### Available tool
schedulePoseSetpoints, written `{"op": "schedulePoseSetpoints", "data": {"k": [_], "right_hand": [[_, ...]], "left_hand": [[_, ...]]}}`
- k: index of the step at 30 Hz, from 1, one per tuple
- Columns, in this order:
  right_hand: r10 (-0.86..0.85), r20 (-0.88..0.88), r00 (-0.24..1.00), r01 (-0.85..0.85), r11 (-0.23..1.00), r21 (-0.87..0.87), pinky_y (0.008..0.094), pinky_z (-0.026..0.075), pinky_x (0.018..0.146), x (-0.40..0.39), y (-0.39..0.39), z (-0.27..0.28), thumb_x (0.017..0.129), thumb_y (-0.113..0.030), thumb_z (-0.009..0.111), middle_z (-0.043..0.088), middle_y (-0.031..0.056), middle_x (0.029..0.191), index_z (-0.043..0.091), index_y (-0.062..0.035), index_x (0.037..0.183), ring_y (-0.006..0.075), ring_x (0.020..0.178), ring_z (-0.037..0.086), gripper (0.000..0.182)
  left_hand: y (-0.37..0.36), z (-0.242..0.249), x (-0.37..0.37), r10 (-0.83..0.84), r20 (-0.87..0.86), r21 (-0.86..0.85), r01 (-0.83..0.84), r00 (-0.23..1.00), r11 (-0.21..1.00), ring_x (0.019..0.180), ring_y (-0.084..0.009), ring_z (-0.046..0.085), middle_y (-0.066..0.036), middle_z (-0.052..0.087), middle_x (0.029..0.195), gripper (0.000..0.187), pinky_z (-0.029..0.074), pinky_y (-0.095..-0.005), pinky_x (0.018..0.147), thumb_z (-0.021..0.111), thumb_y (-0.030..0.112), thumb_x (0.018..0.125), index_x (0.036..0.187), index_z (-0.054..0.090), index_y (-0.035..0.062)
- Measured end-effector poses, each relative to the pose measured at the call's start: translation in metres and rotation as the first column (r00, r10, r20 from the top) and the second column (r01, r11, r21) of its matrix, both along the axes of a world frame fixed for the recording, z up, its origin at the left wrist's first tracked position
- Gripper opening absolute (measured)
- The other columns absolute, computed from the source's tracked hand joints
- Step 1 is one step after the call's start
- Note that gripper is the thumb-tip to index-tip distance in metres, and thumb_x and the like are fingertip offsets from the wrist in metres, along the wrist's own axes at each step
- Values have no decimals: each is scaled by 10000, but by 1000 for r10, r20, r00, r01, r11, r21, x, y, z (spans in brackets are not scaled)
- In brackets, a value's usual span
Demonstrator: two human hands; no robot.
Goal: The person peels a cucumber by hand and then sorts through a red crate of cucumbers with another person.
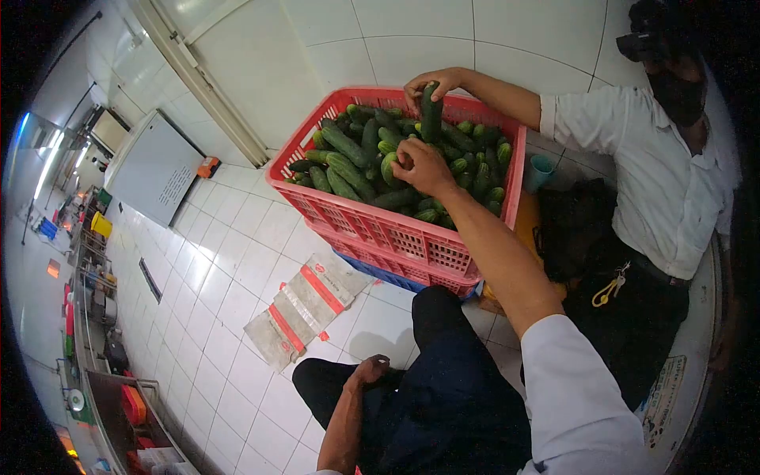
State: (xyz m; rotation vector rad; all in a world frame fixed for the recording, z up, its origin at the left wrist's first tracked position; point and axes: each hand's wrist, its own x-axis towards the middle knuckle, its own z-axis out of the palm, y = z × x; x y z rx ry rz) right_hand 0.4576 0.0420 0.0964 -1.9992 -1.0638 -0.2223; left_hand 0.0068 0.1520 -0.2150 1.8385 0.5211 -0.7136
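A red plastic crate (pixel 388 229) is heaped with green cucumbers (pixel 345 146) and stands on further crates. My right hand (pixel 423 166) reaches over the pile, its fingers curled on a cucumber (pixel 389 169) near the middle. My left hand (pixel 370 370) rests by my knee, low in the view, its fingers bent and partly in shadow; what it holds, if anything, is hidden. Across the crate, a co-worker's hand (pixel 445 82) holds one cucumber (pixel 431 113) upright, just above my right hand.
A seated co-worker (pixel 665 166) in a white shirt is at the right. A torn sack (pixel 305 310) lies on the tiled floor left of the crates. A teal cup (pixel 540 169) is beside the crate. A white chest (pixel 154 170) and a kitchen counter line the left.
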Motion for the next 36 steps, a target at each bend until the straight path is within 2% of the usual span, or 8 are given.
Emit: {"op": "schedulePoseSetpoints", "data": {"k": [6, 9, 18, 21, 24, 27, 30, 36], "right_hand": [[39, 67, 997, -53, 973, 226, 360, 483, 618, -1, 4, -3, 833, -179, 698, 593, 55, 946, 531, -97, 992, 182, 677, 630, 245], [13, -23, 1000, -10, 991, 137, 432, 497, 759, -3, 3, 0, 805, -230, 708, 617, 108, 994, 537, -106, 1006, 324, 917, 629, 291], [-25, 21, 999, 22, 989, 144, 434, 500, 759, -2, 5, -2, 809, -253, 706, 630, 105, 975, 556, -116, 998, 332, 891, 638, 278], [-28, 26, 999, 24, 990, 139, 423, 502, 759, -3, 2, 0, 803, -249, 713, 631, 104, 962, 563, -112, 988, 324, 892, 637, 275], [4, 38, 999, -9, 988, 151, 366, 496, 651, 3, 3, -5, 830, -255, 708, 611, 48, 992, 563, -114, 1046, 191, 675, 627, 296], [3, 46, 999, -9, 991, 134, 368, 497, 651, 2, 2, -4, 828, -266, 709, 608, 47, 983, 568, -117, 1035, 191, 658, 619, 291], [5, -11, 1000, -3, 989, 151, 415, 497, 757, -3, 0, 2, 794, -256, 719, 629, 90, 937, 586, -122, 980, 292, 877, 638, 265], [5, 59, 998, -11, 995, 97, 412, 496, 751, 10, 3, -13, 808, -275, 706, 612, 73, 961, 587, -105, 985, 291, 831, 627, 272]], "left_hand": [[-2, 7, 0, 24, 32, -48, -22, 999, 999, 881, -205, 653, -140, 694, 1048, 359, 518, -331, 773, 545, 228, 971, 1265, 554, 22], [-6, 11, 0, 32, 56, -20, -31, 998, 999, 894, -199, 682, -123, 723, 975, 304, 518, -308, 792, 520, 167, 947, 1196, 578, 3], [-1, -2, 1, -101, 74, 123, 91, 992, 988, 874, -243, 686, -131, 715, 977, 299, 517, -322, 808, 492, 203, 954, 1136, 615, 0], [5, -3, 0, -387, 391, 255, 305, 835, 918, 844, -249, 687, -132, 711, 971, 302, 516, -318, 812, 494, 208, 954, 1142, 614, 4], [-4, 7, -1, 65, 19, -64, -64, 998, 996, 850, -248, 684, -128, 713, 979, 300, 509, -310, 834, 482, 198, 966, 1152, 605, -3], [6, -9, 0, -274, 170, 154, 249, 946, 956, 858, -226, 683, -131, 720, 979, 304, 512, -299, 814, 491, 191, 975, 1179, 581, -15], [-8, 32, 9, -90, 0, 68, 89, 996, 994, 874, -219, 682, -132, 725, 974, 322, 514, -299, 804, 489, 208, 982, 1187, 566, -27], [1, -7, -3, 32, 39, -96, -28, 999, 995, 780, -177, 641, -107, 703, 915, 361, 505, -306, 703, 528, 224, 980, 1263, 535, -1]]}}
